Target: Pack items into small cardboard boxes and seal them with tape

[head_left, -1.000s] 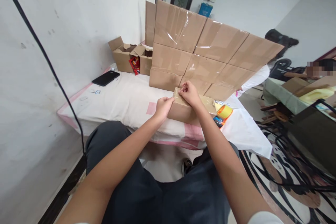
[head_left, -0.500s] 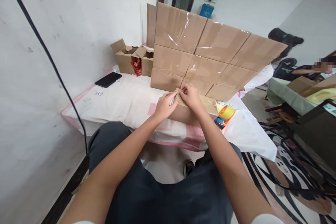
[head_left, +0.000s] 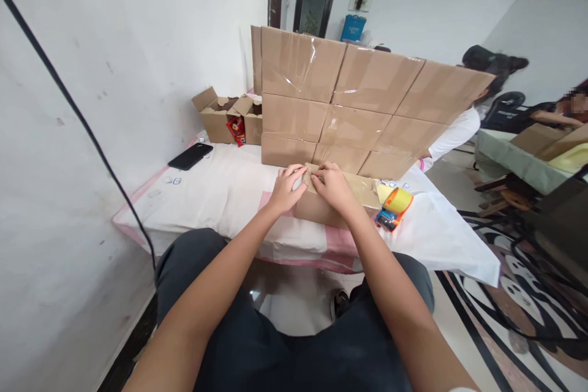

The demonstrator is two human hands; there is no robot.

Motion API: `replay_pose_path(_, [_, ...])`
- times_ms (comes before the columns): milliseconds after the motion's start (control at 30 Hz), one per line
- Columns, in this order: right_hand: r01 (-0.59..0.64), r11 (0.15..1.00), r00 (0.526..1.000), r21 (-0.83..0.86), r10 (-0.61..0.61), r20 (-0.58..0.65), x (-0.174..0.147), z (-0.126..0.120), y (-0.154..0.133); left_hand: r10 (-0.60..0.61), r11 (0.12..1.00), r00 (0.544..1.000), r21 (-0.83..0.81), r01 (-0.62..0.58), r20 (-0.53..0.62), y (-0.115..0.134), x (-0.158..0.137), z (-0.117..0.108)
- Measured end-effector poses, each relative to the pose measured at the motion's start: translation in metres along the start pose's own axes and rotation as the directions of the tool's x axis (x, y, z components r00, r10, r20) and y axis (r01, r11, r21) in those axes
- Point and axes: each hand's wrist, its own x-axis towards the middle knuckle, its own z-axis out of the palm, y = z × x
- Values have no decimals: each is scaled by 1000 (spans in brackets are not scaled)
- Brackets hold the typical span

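Observation:
A long, low cardboard box (head_left: pixel 316 206) lies near the table's front edge, clear tape shining on it. My left hand (head_left: pixel 288 188) grips its left end, fingers bent over the corner and thumb lower down. Just beside it, my right hand (head_left: pixel 333 187) is closed, thumb and fingertips pinched on the top of the box near that same end. What exactly the fingertips pinch, flap or tape, is too small to tell. Off the box's right end sits an orange tape dispenser (head_left: pixel 395 209) with a yellow roll.
Behind the box rises a wall of stacked, taped cartons (head_left: pixel 358 104). Two opened cartons (head_left: pixel 215 119) with a red packet (head_left: pixel 236 130) stand at back left, a black phone (head_left: pixel 190 156) before them. A person's white sleeve (head_left: pixel 454 135) shows behind the stack; another person sits far right.
My view has tilted up slightly, so most things sit lower in the picture. Both hands stay at the box's left end, with small shifts of the fingers.

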Motion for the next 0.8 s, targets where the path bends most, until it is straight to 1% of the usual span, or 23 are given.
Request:
replay_pose_path(233, [29, 998, 1000, -63, -29, -1, -23, -2, -5, -135, 981, 989, -134, 143, 67, 0, -3, 9])
replay_pose_path(367, [80, 993, 996, -81, -83, -22, -34, -5, -4, -207, 956, 974, -191, 222, 95, 3, -5, 14])
replay_pose_path(467, [133, 986, 989, -98, -138, -44, -39, -7, -2, -234, 947, 968, -201, 249, 96, 6, -7, 17])
replay_pose_path(600, [162, 979, 982, -122, -172, -78, -45, -11, -1, -269, 928, 957, -238, 288, 109, 9, -11, 18])
replay_pose_path(800, [160, 974, 978, -162, -178, -104, -64, -26, 9, -232, 898, 958, -341, 278, 170, 14, -14, 8])
